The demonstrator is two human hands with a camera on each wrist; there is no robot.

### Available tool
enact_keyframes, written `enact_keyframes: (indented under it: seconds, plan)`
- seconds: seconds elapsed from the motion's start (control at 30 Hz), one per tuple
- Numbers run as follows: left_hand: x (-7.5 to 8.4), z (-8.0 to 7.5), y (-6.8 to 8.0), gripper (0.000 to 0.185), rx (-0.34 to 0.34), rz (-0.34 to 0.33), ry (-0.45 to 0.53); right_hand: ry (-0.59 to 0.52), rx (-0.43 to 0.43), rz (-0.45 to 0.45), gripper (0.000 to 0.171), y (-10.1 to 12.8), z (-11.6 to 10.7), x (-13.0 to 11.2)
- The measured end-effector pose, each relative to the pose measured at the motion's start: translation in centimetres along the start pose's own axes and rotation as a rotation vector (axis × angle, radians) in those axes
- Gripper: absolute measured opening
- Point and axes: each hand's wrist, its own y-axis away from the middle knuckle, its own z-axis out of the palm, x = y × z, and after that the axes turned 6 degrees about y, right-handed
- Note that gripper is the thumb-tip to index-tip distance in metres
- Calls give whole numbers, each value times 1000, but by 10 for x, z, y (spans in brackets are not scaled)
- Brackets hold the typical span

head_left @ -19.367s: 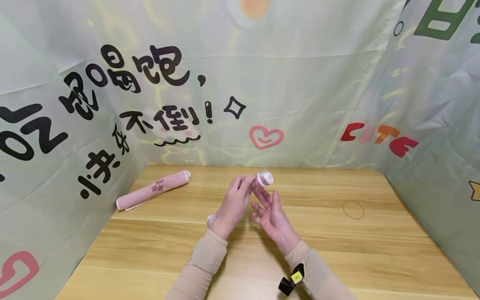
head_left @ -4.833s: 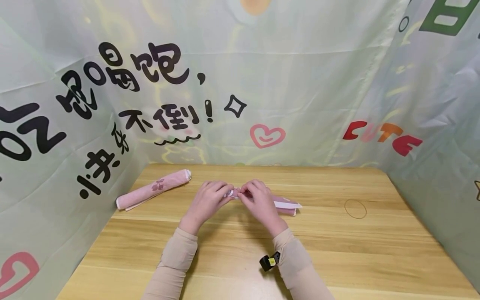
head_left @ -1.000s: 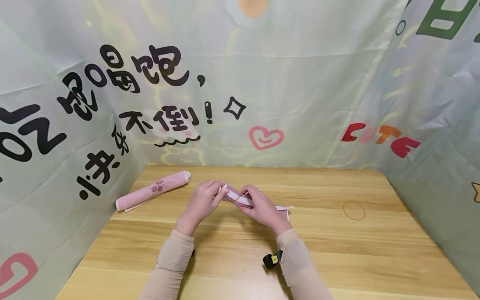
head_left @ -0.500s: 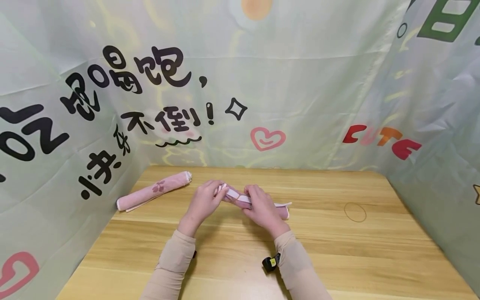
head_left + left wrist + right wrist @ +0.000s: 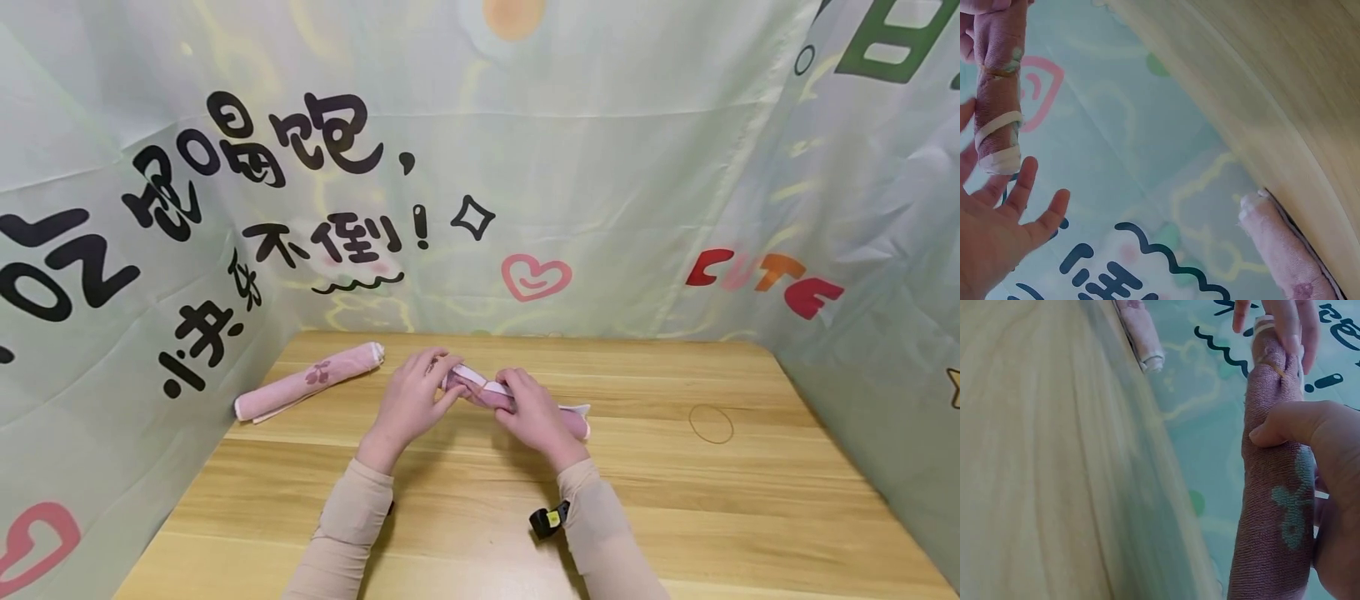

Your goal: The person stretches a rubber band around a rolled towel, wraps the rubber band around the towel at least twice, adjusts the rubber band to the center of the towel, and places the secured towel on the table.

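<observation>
My right hand (image 5: pixel 534 414) grips a rolled pink towel (image 5: pixel 491 393) around its middle, just above the wooden table (image 5: pixel 675 500). In the right wrist view its thumb (image 5: pixel 1285 425) curls over the rolled pink towel (image 5: pixel 1272 487), which has a teal print. My left hand (image 5: pixel 416 398) pinches the roll's left end with its fingertips (image 5: pixel 1288 325). A thin band (image 5: pixel 997 125) circles the rolled pink towel (image 5: pixel 997 75) near that end. The other fingers (image 5: pixel 1022 187) of my left hand are spread and straight.
A second rolled pink towel (image 5: pixel 309 379) lies at the table's far left against the printed cloth wall (image 5: pixel 150 250); the second towel (image 5: pixel 1285 250) also shows from the left wrist. A loose rubber band (image 5: pixel 711 423) lies on the table to the right.
Over the last second both hands lifted the roll slightly and my left fingers shifted onto its left end. Earlier the towel was looser, with a flap lying on the table.
</observation>
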Motion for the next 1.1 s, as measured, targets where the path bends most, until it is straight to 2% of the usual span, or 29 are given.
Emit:
enact_keyframes:
  seconds: [0.13, 0.23, 0.63, 0.8, 0.93, 1.1]
  plan:
    - [-1, 2, 1, 49, -64, 56, -15, -25, -17, -2, 40, 0, -3, 4]
    - [-1, 3, 2, 50, -88, 67, -6, -43, -24, -9, 38, 0, -6, 6]
    - [-1, 2, 5, 39, -79, 87, 24, -68, -76, -37, 36, 1, -11, 7]
    - [-4, 3, 5, 33, -68, 95, 24, -94, -97, -16, 40, 1, -12, 4]
    - [-4, 3, 6, 30, -64, 90, 23, -132, -67, -29, 43, 1, -13, 1]
    - [-5, 3, 5, 28, -48, 108, 14, -194, 25, -149, 40, -1, -10, -5]
